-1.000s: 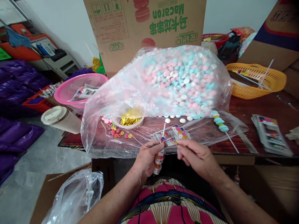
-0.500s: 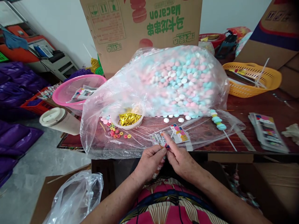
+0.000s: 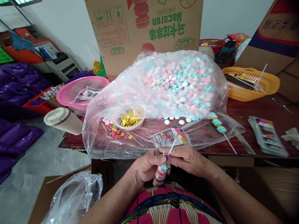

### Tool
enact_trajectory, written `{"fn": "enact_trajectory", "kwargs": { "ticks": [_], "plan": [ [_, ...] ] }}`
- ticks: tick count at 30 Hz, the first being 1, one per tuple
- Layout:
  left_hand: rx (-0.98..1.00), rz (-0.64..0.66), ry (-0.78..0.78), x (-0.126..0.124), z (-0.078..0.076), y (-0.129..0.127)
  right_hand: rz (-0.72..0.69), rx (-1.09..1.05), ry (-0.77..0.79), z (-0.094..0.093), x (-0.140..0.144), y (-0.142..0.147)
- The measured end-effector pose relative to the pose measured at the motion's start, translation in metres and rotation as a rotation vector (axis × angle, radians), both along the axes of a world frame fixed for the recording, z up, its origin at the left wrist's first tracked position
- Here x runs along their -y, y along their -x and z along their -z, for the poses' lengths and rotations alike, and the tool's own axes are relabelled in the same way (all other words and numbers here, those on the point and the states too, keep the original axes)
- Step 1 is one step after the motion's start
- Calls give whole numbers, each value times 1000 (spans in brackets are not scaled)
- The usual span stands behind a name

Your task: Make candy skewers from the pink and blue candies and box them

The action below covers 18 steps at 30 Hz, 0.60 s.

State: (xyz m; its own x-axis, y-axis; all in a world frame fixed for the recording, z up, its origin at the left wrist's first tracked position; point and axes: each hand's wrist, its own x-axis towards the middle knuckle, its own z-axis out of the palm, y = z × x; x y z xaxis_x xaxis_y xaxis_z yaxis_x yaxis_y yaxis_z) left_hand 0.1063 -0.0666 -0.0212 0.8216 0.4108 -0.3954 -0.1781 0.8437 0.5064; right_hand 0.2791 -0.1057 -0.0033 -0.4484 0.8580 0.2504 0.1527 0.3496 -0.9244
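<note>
My left hand (image 3: 146, 165) grips a wrapped candy skewer (image 3: 161, 172) below the table's front edge, its candy end pointing down and its white stick (image 3: 171, 147) rising between the hands. My right hand (image 3: 187, 158) pinches the neck of the wrapper, fingertips touching those of the left. Just beyond the hands lies a printed wrapper packet (image 3: 170, 137) on clear plastic. A big clear bag of pink, blue and white candy discs (image 3: 177, 81) fills the middle of the table. A bare candy skewer (image 3: 219, 127) lies to its right.
A white bowl of gold twist ties (image 3: 128, 122) and small coloured ring candies (image 3: 118, 133) sit front left. A pink basket (image 3: 79, 90), a lidded cup (image 3: 62, 119), an orange basket (image 3: 252, 84), a stack of wrappers (image 3: 267, 135) and a Macaron carton (image 3: 144, 31) surround them. A loose plastic bag (image 3: 74, 196) lies at the lower left.
My right hand came in from the right and closed on the top of the skewer beside the left hand. The skewer's stick has tilted to the right.
</note>
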Motion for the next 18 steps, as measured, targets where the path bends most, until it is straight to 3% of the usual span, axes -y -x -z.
{"fn": "enact_trajectory", "kwargs": {
  "ticks": [5,8,10,12,14,16,18],
  "plan": [
    [69,9,48,1,-4,0,-40,-92,160,3,-1,7],
    [17,-103,45,-1,-5,-1,123,-44,210,9,2,16],
    [-74,-271,23,-1,-5,-4,361,72,80,16,5,23],
    [-164,-420,-3,1,-4,-8,525,280,-187,21,6,26],
    [-245,-480,-94,5,-5,-13,551,471,-429,20,5,23],
    [-335,-538,-297,9,-10,-18,555,589,-597,10,2,15],
    [-426,-602,-502,11,-22,-22,675,665,-723,-8,1,8]
  ]
}}
